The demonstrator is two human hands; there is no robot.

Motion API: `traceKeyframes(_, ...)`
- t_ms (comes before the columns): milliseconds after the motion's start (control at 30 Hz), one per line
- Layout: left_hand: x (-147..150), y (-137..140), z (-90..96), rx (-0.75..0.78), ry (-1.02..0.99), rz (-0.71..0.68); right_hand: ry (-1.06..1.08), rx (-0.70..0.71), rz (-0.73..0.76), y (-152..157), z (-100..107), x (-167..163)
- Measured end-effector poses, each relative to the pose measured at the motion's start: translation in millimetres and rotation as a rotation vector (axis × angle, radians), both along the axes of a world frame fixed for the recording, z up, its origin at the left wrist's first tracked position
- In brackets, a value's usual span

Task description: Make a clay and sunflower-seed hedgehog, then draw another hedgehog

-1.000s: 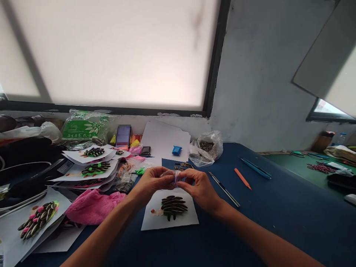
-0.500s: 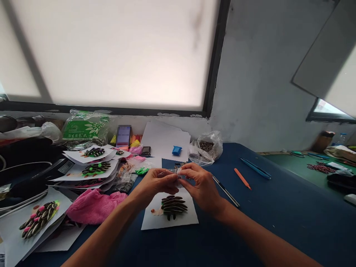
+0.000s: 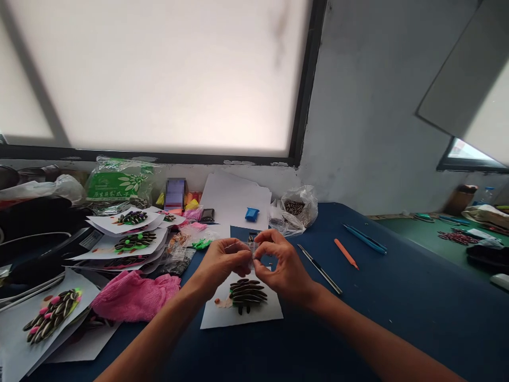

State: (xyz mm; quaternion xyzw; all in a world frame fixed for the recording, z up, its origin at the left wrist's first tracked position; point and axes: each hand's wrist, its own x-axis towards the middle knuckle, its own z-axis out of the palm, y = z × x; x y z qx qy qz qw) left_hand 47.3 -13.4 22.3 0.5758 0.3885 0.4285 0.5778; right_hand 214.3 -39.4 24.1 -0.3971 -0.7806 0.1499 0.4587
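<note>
My left hand (image 3: 225, 261) pinches a small clear plastic bag (image 3: 252, 247) between thumb and fingers. My right hand (image 3: 284, 268) meets it there, thumb and index finger curled into a ring at the bag's edge. What is inside the bag is too small to make out. Below both hands lies a white paper card (image 3: 212, 319) bearing a hedgehog figure (image 3: 248, 293) of dark striped sunflower seeds, with a pale face and a reddish-brown nose. The card's upper part is hidden by my hands.
To the left are stacked seed-picture cards (image 3: 99, 225) and a pink cloth (image 3: 135, 297). At the right lie a craft knife (image 3: 320, 269), an orange pen (image 3: 345, 254) and blue tweezers (image 3: 365, 239). A blue packet (image 3: 252, 214) and a seed bag (image 3: 294, 208) sit behind.
My right thumb and index finger have bent into a rounder ring by the bag. The left hand keeps its pinch. The whole view has shifted slightly.
</note>
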Motion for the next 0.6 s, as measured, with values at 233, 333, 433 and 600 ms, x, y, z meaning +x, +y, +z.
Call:
traceKeyframes(233,-24.4,17.8,0.7,-0.075,-0.034,0.256,0.342,-0.365,0.155,0.8,10.7,2.6)
traceKeyframes(333,-29.9,23.2,-6.3,-0.090,-0.022,0.266,0.348,-0.431,0.205,0.5,9.3,1.7)
traceKeyframes(433,-32.4,27.5,-14.8,-0.109,0.015,0.291,0.322,-0.472,0.189,0.2,9.4,0.2)
traceKeyframes(600,-36.9,32.6,-21.2,-0.136,0.091,0.338,0.317,-0.607,0.178,3.7,11.0,2.1)
